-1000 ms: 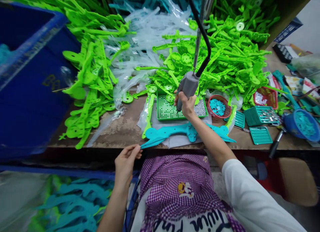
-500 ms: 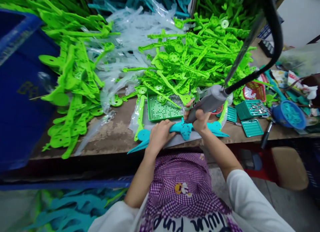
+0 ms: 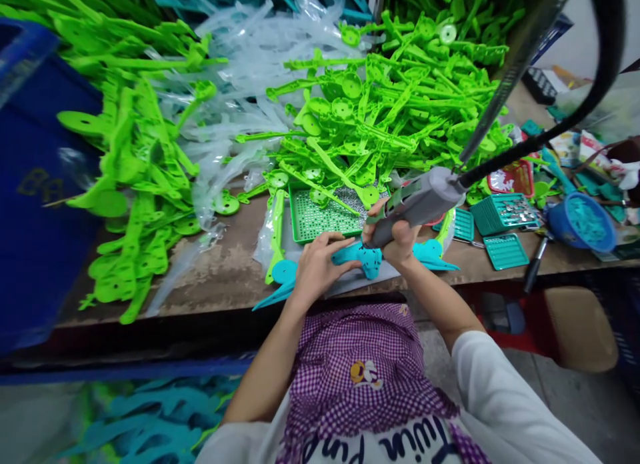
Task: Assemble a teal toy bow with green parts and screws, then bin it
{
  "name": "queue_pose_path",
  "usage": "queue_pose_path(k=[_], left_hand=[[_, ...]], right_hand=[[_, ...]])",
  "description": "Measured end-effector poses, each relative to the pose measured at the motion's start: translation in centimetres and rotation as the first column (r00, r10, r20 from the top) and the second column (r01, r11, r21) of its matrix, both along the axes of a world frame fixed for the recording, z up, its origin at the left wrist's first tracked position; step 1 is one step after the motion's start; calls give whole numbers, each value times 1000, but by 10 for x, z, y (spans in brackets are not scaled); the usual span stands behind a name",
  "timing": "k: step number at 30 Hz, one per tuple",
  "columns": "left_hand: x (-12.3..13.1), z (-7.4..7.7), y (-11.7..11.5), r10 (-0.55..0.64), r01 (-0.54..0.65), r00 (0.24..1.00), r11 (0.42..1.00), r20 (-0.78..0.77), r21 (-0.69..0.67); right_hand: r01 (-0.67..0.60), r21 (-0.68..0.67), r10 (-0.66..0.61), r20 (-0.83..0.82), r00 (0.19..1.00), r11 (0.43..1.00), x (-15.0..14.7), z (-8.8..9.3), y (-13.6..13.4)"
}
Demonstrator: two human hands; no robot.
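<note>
We see the long, winged teal plastic part (image 3: 370,261) lying across the near edge of the brown, worn surface (image 3: 220,271), on a thin whitish sheet (image 3: 363,284) that probably spares it from scuffs. Our left grip (image 3: 320,267) is closed about it just left of its dotted middle piece, fingers on the far side and thumb on the near side, presumably so that it cannot twist or slide. Our right grip (image 3: 397,241) is wrapped around the grey, cylindrical powered driver (image 3: 423,196), whose nose slants down to that middle piece; whether the tip touches, we cannot tell. A black cable (image 3: 537,143) and a slim metal rod (image 3: 493,97) run up from the tool's rear, likely to carry some of its weight. The green, perforated plastic tray (image 3: 315,219), holding small silvery bits (image 3: 353,201), sits just beyond the part, apparently for short reaches. Slender lime-green plastic strips (image 3: 277,234) stand near both ends of the part, perhaps as locators.
</note>
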State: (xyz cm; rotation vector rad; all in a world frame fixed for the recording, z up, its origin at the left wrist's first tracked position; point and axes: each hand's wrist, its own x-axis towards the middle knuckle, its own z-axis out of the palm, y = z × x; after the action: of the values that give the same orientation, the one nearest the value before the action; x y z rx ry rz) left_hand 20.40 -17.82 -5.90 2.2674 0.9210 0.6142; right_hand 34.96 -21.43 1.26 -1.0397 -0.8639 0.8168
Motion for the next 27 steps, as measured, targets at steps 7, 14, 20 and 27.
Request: queue_pose_path(k=[7, 14, 20, 27], left_hand=[[-1, 1, -1, 33, -35, 996, 999, 83, 11], [-1, -3, -2, 42, -46, 998, 995, 44, 92], [-4, 3, -4, -9, 10, 1000, 996, -17, 93], [-9, -4, 7, -121, 121, 993, 993, -8, -7]], right_hand=[[-128, -30, 127, -33, 991, 991, -13, -5, 1], [-95, 0, 95, -16, 995, 995, -13, -7, -1], [-55, 7, 54, 31, 998, 998, -11, 2, -9], [127, 40, -131, 140, 981, 991, -4, -7, 23]])
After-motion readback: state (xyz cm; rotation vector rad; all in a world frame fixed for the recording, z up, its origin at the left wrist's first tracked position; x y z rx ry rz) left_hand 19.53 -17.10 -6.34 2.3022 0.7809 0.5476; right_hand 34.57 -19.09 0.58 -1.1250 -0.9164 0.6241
